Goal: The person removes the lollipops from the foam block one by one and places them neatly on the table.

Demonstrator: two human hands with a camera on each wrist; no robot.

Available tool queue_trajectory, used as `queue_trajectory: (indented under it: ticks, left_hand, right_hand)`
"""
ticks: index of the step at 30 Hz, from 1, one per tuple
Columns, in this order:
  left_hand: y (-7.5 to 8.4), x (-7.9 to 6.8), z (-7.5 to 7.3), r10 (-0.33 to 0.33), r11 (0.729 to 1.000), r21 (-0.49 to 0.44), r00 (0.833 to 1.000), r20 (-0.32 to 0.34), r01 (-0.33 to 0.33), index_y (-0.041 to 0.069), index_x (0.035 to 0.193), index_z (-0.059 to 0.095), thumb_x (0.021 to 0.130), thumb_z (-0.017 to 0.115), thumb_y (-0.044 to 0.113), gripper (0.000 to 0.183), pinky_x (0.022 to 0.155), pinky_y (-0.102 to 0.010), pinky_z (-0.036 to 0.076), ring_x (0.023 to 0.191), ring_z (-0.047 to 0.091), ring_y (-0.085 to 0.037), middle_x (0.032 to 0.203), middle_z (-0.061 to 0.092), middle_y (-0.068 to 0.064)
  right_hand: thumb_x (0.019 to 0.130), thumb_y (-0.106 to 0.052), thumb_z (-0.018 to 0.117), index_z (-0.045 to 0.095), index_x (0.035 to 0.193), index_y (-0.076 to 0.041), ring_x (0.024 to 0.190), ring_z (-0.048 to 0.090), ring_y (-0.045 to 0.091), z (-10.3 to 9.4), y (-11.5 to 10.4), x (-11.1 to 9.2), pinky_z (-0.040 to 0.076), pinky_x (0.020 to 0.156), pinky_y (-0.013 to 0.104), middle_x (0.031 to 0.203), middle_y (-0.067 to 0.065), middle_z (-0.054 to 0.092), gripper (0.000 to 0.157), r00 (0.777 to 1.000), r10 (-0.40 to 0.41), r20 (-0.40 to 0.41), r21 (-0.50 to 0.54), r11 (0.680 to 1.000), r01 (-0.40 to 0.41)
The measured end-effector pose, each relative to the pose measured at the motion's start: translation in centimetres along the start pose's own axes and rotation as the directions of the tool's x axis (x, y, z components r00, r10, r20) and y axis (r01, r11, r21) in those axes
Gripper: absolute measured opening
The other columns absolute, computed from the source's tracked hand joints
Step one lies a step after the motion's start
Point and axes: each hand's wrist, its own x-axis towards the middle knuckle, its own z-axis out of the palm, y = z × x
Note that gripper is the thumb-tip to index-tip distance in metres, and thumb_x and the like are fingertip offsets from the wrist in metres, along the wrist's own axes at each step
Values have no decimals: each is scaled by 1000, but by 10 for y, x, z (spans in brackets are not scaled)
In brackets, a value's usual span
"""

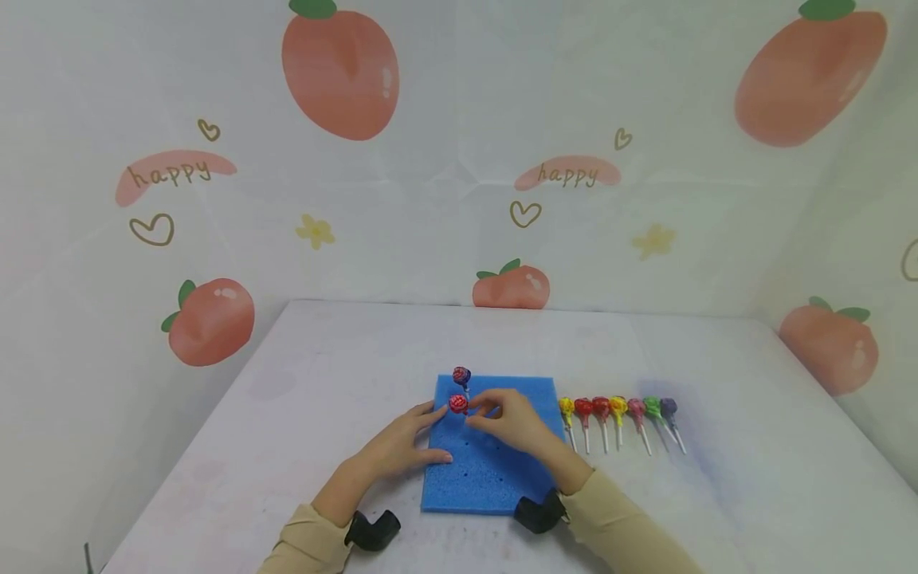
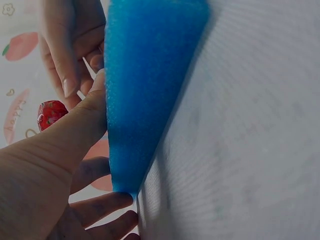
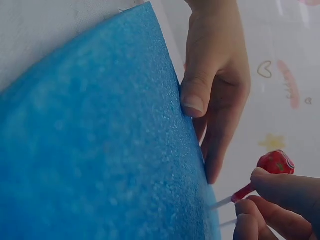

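Note:
My right hand [image 1: 512,421] pinches a red-wrapped lollipop [image 3: 276,162] just below its candy head, between thumb and fingers. The white stick points down at the blue foam board [image 1: 469,496], its tip right at the foam in the right wrist view. Behind it, a dark red and purple lollipop [image 1: 461,375] stands upright near the board's far left corner. Along the left edge rests my left hand [image 1: 402,442], fingers extended and thumb over the top. Several small holes dot the foam's surface.
To the right of the board, several lollipops lie in a row, among them a yellow one [image 1: 566,406], a green one [image 1: 652,406] and a purple one [image 1: 668,407]. They lie on a white table [image 1: 753,478] backed by a printed cloth [image 1: 445,223].

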Motion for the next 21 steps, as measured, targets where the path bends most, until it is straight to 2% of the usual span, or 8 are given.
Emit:
queue_trajectory:
  ticks: [10,16,21]
  left_hand:
    - [-1,0,0,18,1000,1,1000,4,-18,9,141,41,80,70,43,76,106,-59,33,136,32,-43,149,33,-22]
    - [-1,1,0,18,1000,4,1000,1,-18,8,141,41,80,70,42,75,106,-59,33,136,33,-43,149,33,-22]
    - [-1,1,0,22,1000,3,1000,-2,-22,8,141,41,80,70,41,75,106,-59,33,136,32,-43,149,33,-22]
  right_hand:
    - [85,-20,68,67,107,-1,74,61,13,5,-1,3,49,55,19,90,12,70,29,1000,26,10,3,1000,-26]
    - [83,-18,70,68,100,-2,70,56,10,6,-2,5,45,52,18,84,11,69,23,1000,17,-1,1,1000,-17]
    - [84,-16,69,68,95,-4,66,55,9,7,-1,6,46,50,19,83,10,68,17,999,35,-11,20,999,-35]
